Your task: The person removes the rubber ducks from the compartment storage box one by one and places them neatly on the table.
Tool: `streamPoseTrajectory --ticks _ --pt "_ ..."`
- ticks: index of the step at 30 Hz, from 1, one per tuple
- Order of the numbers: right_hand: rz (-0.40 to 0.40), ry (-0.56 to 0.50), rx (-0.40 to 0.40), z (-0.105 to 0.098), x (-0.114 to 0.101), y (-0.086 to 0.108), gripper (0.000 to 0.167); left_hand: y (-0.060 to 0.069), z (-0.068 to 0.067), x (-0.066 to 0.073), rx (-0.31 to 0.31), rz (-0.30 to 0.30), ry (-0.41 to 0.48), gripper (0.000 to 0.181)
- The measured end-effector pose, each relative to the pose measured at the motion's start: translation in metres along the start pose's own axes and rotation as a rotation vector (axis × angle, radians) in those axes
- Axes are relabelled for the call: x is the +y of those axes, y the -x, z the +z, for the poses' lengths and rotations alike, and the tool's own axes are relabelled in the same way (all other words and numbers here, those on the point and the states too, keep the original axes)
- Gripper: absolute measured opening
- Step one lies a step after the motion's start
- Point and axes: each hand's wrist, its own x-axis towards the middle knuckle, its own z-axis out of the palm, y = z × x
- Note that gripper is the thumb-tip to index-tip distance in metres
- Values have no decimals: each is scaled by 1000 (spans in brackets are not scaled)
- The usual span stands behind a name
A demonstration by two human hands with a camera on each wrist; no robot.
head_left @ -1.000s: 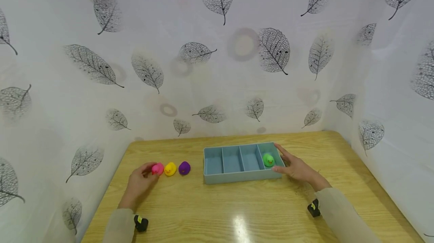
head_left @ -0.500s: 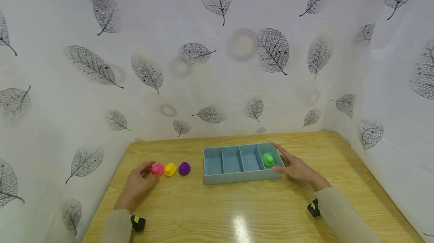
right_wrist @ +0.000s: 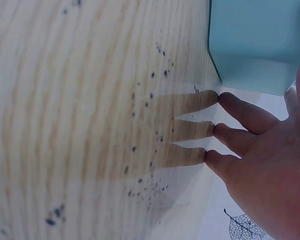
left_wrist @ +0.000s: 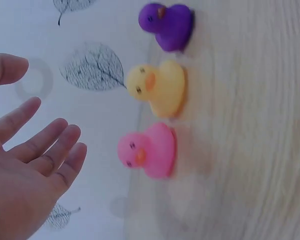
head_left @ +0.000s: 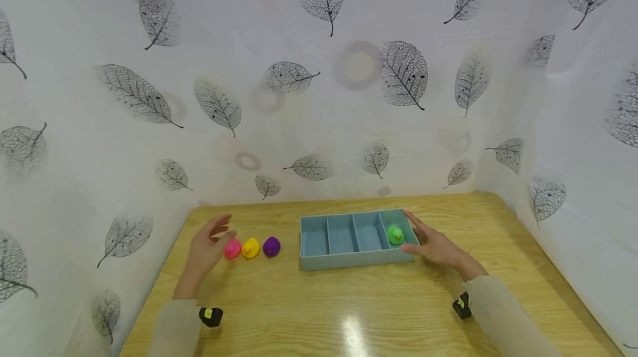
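Note:
A pink rubber duck [head_left: 232,249], a yellow rubber duck [head_left: 251,248] and a purple rubber duck [head_left: 271,247] sit in a row on the table's left side. My left hand [head_left: 206,245] hovers beside the pink duck, fingers parted and holding nothing; the left wrist view shows a gap between the hand [left_wrist: 35,165] and the pink duck [left_wrist: 149,150]. On the right lies a blue-grey tray [head_left: 356,259] with several compartments; its rightmost one contains a green rubber duck [head_left: 395,235]. My right hand [head_left: 438,247] holds the tray's right end between thumb and index finger, other fingertips touching the table.
The wooden table [head_left: 299,312] ends at a pale leaf-patterned curtain [head_left: 319,124], which surrounds it at the back and sides. Small dark specks [right_wrist: 152,75] dot the tabletop near my right hand.
My left hand has come away from the pink duck, rising and moving away from me, its fingers opening. The ducks, the tray and my right hand keep their places.

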Motion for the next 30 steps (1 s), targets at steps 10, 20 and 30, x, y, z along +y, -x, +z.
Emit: streamPoseTrajectory --ticks 10,20,30 --pt "6 -3 1 -1 1 2 94 -9 32 28 -64 97 42 45" --pt "1 -35 -5 0 0 1 94 -15 61 50 -116 183 53 49" --pt "-3 -28 -1 1 2 1 95 -19 84 77 -182 227 104 52"
